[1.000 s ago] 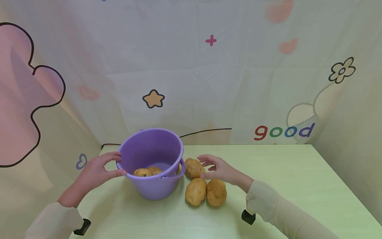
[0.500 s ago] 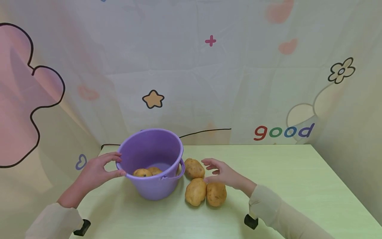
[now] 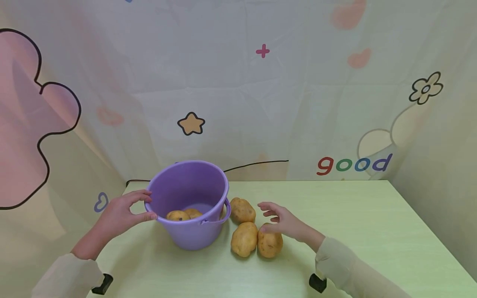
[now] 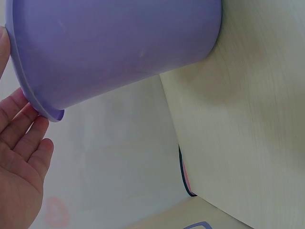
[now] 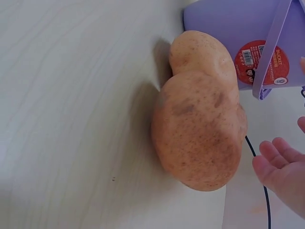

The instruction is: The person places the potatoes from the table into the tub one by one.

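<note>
A purple bucket [image 3: 191, 236] stands on the table, with potatoes [image 3: 178, 215] showing inside near its front wall. My left hand [image 3: 121, 213] holds its left rim, thumb toward the front and fingers farther back; the left wrist view has the fingertips [image 4: 29, 107] right at the rim. Three potatoes lie outside, right of the bucket: one at the back [image 3: 243, 210], one in front [image 3: 244, 240] and one at the right [image 3: 270, 242]. My right hand [image 3: 285, 221] hovers over the right potato with fingers loosely bent, holding nothing; its thumb overlaps that potato in the head view.
The pale green table [image 3: 354, 231] extends to the right of the potatoes. Behind it hangs a printed curtain [image 3: 238, 103]. The bucket's handle [image 3: 228, 213] hangs on its right side, over a red label [image 5: 248, 59]. Each sleeve carries a black wrist device [image 3: 318, 283].
My right hand has drawn back to the right and toward me, from beside the back potato to over the right one. The left hand, bucket and potatoes stay put.
</note>
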Action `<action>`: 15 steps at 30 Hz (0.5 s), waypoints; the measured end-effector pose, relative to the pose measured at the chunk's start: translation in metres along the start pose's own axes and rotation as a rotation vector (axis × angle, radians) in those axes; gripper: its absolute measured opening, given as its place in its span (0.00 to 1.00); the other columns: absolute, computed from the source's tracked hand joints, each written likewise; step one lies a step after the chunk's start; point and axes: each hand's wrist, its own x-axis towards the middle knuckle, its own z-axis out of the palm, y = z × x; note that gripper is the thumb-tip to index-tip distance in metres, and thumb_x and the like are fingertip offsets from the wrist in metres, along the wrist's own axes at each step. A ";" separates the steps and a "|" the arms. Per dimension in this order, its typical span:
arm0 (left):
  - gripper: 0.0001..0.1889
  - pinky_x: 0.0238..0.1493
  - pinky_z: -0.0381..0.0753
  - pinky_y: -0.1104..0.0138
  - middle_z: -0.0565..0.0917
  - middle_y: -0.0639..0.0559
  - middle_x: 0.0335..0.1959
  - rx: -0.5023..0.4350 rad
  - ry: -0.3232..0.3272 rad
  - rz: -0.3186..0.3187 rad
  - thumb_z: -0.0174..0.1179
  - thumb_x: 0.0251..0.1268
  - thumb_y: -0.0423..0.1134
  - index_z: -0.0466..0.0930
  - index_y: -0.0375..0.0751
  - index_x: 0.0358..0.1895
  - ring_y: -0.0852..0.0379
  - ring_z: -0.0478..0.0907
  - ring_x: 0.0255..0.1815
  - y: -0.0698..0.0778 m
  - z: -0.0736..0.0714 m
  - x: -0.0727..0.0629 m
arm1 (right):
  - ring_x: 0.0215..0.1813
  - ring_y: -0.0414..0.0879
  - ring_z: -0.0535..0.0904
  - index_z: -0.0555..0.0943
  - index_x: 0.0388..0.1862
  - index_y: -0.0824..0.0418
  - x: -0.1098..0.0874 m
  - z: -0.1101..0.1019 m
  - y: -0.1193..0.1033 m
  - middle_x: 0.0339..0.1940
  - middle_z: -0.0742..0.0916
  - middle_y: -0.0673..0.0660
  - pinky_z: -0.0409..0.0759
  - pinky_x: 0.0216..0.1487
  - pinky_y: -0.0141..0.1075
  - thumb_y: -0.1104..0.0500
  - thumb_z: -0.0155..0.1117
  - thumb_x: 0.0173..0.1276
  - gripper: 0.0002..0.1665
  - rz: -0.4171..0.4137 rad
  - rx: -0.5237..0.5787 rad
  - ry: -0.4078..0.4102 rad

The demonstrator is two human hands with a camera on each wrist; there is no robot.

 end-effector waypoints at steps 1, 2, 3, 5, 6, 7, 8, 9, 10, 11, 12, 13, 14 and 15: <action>0.26 0.44 0.72 0.51 0.77 0.45 0.52 0.000 -0.002 -0.001 0.65 0.41 0.56 0.79 0.40 0.41 0.43 0.71 0.55 0.000 0.000 0.000 | 0.59 0.59 0.65 0.61 0.62 0.64 -0.001 0.000 0.001 0.62 0.68 0.63 0.61 0.59 0.54 0.58 0.65 0.55 0.38 0.001 -0.002 0.002; 0.26 0.44 0.72 0.50 0.77 0.45 0.52 -0.002 -0.004 -0.003 0.65 0.41 0.56 0.79 0.40 0.41 0.43 0.71 0.55 0.001 0.000 0.000 | 0.60 0.59 0.64 0.61 0.62 0.64 -0.002 0.000 0.002 0.62 0.68 0.63 0.60 0.60 0.55 0.58 0.65 0.55 0.38 0.003 -0.001 0.004; 0.27 0.44 0.72 0.51 0.77 0.45 0.52 -0.004 -0.006 -0.005 0.65 0.41 0.56 0.79 0.40 0.41 0.43 0.70 0.55 0.001 -0.001 0.000 | 0.60 0.60 0.64 0.61 0.62 0.64 -0.003 0.000 0.003 0.62 0.68 0.63 0.60 0.60 0.55 0.58 0.65 0.55 0.38 0.007 -0.001 0.007; 0.27 0.45 0.72 0.51 0.77 0.45 0.52 -0.006 -0.007 -0.006 0.65 0.41 0.57 0.79 0.40 0.41 0.43 0.70 0.55 0.001 -0.001 0.000 | 0.60 0.61 0.63 0.61 0.62 0.64 -0.004 0.000 0.006 0.62 0.68 0.63 0.59 0.60 0.56 0.58 0.65 0.55 0.38 0.017 -0.008 0.015; 0.27 0.45 0.72 0.51 0.77 0.45 0.52 -0.007 -0.008 -0.006 0.65 0.41 0.57 0.79 0.40 0.42 0.43 0.70 0.55 0.001 -0.001 0.000 | 0.60 0.62 0.63 0.61 0.62 0.64 -0.005 0.001 0.007 0.62 0.68 0.63 0.59 0.60 0.56 0.58 0.65 0.55 0.38 0.022 -0.009 0.020; 0.27 0.45 0.72 0.51 0.77 0.45 0.52 -0.007 -0.008 -0.005 0.65 0.41 0.56 0.79 0.40 0.42 0.43 0.70 0.55 0.001 -0.001 0.000 | 0.60 0.63 0.62 0.60 0.62 0.65 -0.006 0.001 0.008 0.62 0.68 0.64 0.59 0.60 0.57 0.59 0.64 0.55 0.38 0.026 -0.008 0.025; 0.27 0.45 0.72 0.51 0.77 0.45 0.52 -0.008 -0.007 -0.005 0.65 0.41 0.56 0.79 0.40 0.42 0.43 0.70 0.55 0.001 -0.001 0.000 | 0.61 0.63 0.62 0.60 0.63 0.65 -0.006 0.001 0.009 0.62 0.68 0.64 0.58 0.60 0.57 0.59 0.64 0.55 0.38 0.030 -0.009 0.029; 0.27 0.45 0.72 0.51 0.77 0.45 0.52 -0.007 -0.007 -0.004 0.65 0.41 0.56 0.78 0.40 0.42 0.43 0.70 0.55 0.001 -0.001 0.000 | 0.61 0.63 0.62 0.60 0.63 0.65 -0.007 0.001 0.010 0.62 0.68 0.64 0.58 0.60 0.57 0.60 0.64 0.55 0.38 0.035 -0.013 0.033; 0.27 0.45 0.72 0.51 0.77 0.45 0.52 -0.007 -0.006 -0.003 0.65 0.41 0.56 0.78 0.40 0.42 0.43 0.70 0.55 0.001 -0.001 0.000 | 0.61 0.63 0.61 0.60 0.63 0.65 -0.008 0.001 0.011 0.62 0.68 0.64 0.58 0.60 0.57 0.60 0.64 0.55 0.38 0.038 -0.016 0.036; 0.27 0.45 0.72 0.51 0.77 0.45 0.52 -0.006 -0.007 -0.003 0.65 0.41 0.56 0.78 0.40 0.42 0.43 0.70 0.55 0.000 -0.001 0.000 | 0.61 0.63 0.61 0.60 0.63 0.66 -0.008 0.001 0.012 0.62 0.68 0.64 0.57 0.60 0.57 0.60 0.64 0.55 0.38 0.041 -0.017 0.039; 0.27 0.44 0.72 0.51 0.77 0.45 0.52 -0.006 -0.006 -0.003 0.65 0.41 0.56 0.78 0.40 0.42 0.43 0.70 0.55 0.000 0.000 0.000 | 0.61 0.63 0.61 0.60 0.63 0.65 -0.009 0.001 0.013 0.63 0.67 0.64 0.57 0.60 0.57 0.59 0.64 0.55 0.39 0.045 -0.020 0.041; 0.27 0.45 0.72 0.51 0.77 0.46 0.52 -0.006 -0.007 -0.005 0.65 0.41 0.56 0.78 0.40 0.42 0.43 0.70 0.55 0.000 0.000 0.000 | 0.62 0.63 0.60 0.60 0.63 0.65 -0.010 0.001 0.013 0.63 0.67 0.64 0.57 0.60 0.57 0.59 0.65 0.54 0.39 0.047 -0.025 0.043; 0.27 0.44 0.72 0.51 0.77 0.46 0.52 -0.006 -0.007 -0.006 0.65 0.41 0.57 0.78 0.40 0.42 0.43 0.70 0.55 0.000 0.000 0.000 | 0.62 0.62 0.60 0.59 0.63 0.65 -0.010 0.001 0.015 0.62 0.68 0.63 0.57 0.60 0.57 0.58 0.65 0.54 0.40 0.049 -0.031 0.046; 0.28 0.44 0.72 0.51 0.77 0.46 0.52 -0.006 -0.008 -0.007 0.65 0.41 0.57 0.78 0.40 0.42 0.43 0.70 0.55 0.000 0.000 0.000 | 0.62 0.62 0.60 0.60 0.63 0.65 -0.011 0.001 0.016 0.62 0.68 0.63 0.57 0.60 0.57 0.58 0.65 0.54 0.40 0.050 -0.036 0.050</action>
